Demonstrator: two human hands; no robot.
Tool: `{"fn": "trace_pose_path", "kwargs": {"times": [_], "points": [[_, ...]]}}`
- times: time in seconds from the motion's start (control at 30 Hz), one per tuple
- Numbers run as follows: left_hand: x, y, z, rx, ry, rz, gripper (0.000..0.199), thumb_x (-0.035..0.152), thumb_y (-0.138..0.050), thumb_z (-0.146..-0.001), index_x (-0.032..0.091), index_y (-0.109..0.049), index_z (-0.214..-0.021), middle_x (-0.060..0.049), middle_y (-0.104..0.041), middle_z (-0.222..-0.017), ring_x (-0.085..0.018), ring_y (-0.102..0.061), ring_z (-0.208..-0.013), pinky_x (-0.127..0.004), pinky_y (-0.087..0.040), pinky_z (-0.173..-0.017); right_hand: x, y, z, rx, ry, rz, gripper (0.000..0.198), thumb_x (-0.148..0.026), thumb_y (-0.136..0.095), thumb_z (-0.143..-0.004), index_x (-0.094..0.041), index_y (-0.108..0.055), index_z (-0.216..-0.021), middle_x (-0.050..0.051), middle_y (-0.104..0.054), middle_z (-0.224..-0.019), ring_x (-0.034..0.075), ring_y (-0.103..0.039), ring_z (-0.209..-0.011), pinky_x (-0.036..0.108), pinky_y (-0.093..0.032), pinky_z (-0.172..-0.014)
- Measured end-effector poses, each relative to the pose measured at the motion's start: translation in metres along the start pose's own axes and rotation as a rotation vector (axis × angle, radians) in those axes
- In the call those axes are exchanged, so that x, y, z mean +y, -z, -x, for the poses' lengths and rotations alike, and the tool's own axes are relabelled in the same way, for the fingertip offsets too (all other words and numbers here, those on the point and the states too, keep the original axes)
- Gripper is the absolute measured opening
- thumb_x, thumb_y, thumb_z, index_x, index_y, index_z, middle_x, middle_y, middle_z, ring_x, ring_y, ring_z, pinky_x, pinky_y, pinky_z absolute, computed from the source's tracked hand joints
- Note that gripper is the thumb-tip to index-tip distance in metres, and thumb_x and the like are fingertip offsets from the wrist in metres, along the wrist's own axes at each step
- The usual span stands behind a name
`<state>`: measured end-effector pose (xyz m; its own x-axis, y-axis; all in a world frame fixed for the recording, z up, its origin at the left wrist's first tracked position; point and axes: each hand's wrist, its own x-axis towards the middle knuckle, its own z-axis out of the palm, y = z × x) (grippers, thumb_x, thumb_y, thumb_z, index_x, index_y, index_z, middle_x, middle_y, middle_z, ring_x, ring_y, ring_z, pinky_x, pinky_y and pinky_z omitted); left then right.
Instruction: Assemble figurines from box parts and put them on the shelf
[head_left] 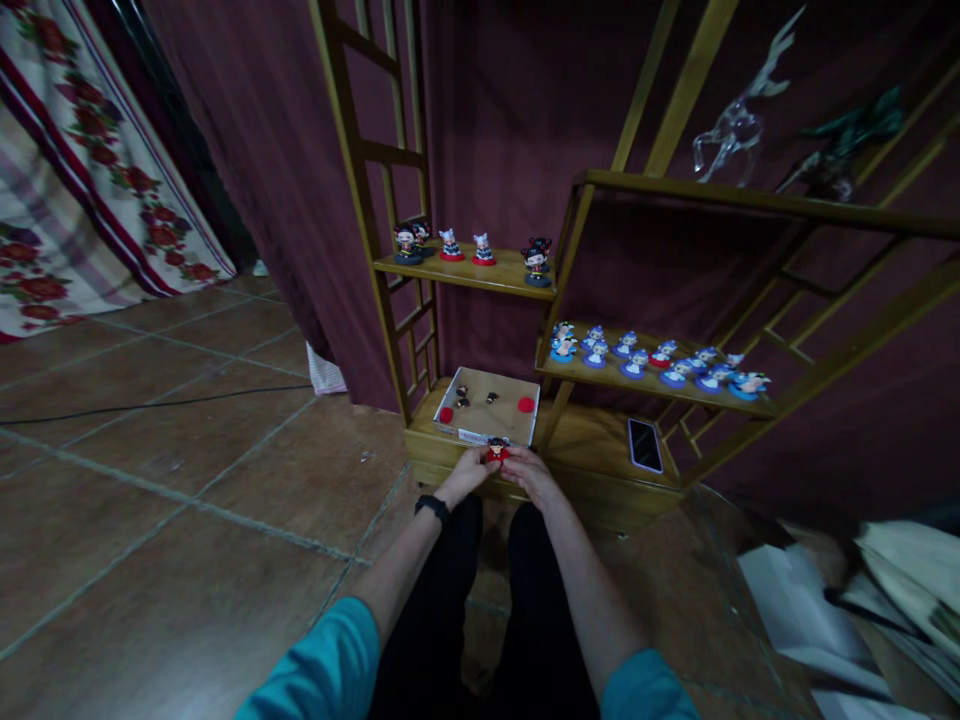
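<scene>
Between my two hands is a small red figurine [496, 450] with black hair, held upright in front of a shallow box. My left hand [469, 472] grips it from the left, a dark band on that wrist. From the other side, my right hand [528, 470] has its fingers closed on the same figurine. Just beyond them, the open box [510, 418] sits on the lowest shelf. Inside it lie a red round piece [526, 405] at the right, another red piece [446, 415] at the left and several small dark parts [492, 398].
A wooden display shelf [480, 275] carries black-haired and white-haired figurines. Blue and white figurines [634, 362] line the shelf at right, above a phone [645, 445]. A clear deer ornament [739, 125] stands on top. White bags [907, 580] lie at right; a cable [157, 403] crosses the floor.
</scene>
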<state>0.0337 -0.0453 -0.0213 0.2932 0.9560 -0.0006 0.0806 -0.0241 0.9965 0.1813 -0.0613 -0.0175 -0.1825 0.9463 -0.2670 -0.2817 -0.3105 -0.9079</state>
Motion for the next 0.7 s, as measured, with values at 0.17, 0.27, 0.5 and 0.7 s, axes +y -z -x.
{"fn": "trace_pose_path", "kwargs": {"times": [0.17, 0.27, 0.5, 0.7], "points": [[0.0044, 0.0011, 0.0024, -0.055, 0.019, 0.0, 0.025, 0.019, -0.058, -0.066, 0.011, -0.062, -0.09, -0.003, -0.062, -0.077, -0.013, -0.053, -0.065, -0.023, -0.04, -0.062, -0.0019, -0.0004, 0.0018, 0.006, 0.003, -0.017, 0.034, -0.027, -0.071, -0.056, -0.022, -0.06, -0.088, 0.0, -0.066, -0.08, 0.014, -0.062, -0.074, 0.031, -0.046, -0.076], [0.0042, 0.0026, 0.0028, -0.078, 0.029, 0.013, 0.029, 0.027, -0.059, -0.067, 0.01, -0.061, -0.092, -0.004, -0.062, -0.075, -0.012, -0.052, -0.062, -0.023, -0.039, -0.058, -0.0006, 0.0016, 0.0009, -0.017, 0.005, -0.035, 0.035, -0.028, -0.07, -0.057, -0.022, -0.059, -0.09, 0.001, -0.066, -0.081, 0.013, -0.062, -0.073, 0.03, -0.046, -0.076], [0.0066, 0.0033, 0.0041, -0.05, 0.07, 0.042, 0.029, 0.031, -0.062, -0.065, 0.011, -0.061, -0.086, -0.003, -0.06, -0.069, -0.011, -0.052, -0.061, -0.021, -0.037, -0.055, 0.0053, 0.0066, -0.0048, -0.002, -0.005, -0.039, 0.035, -0.029, -0.07, -0.058, -0.021, -0.06, -0.091, 0.002, -0.067, -0.084, 0.014, -0.062, -0.075, 0.031, -0.046, -0.076], [0.0075, 0.0029, 0.004, -0.025, 0.072, 0.032, 0.033, 0.036, -0.064, -0.063, 0.012, -0.06, -0.085, -0.002, -0.059, -0.067, -0.012, -0.052, -0.062, -0.022, -0.037, -0.056, 0.004, 0.006, -0.0041, -0.017, -0.017, -0.052, 0.033, -0.033, -0.068, -0.062, -0.022, -0.06, -0.092, 0.003, -0.067, -0.086, 0.014, -0.063, -0.075, 0.031, -0.047, -0.076]]}}
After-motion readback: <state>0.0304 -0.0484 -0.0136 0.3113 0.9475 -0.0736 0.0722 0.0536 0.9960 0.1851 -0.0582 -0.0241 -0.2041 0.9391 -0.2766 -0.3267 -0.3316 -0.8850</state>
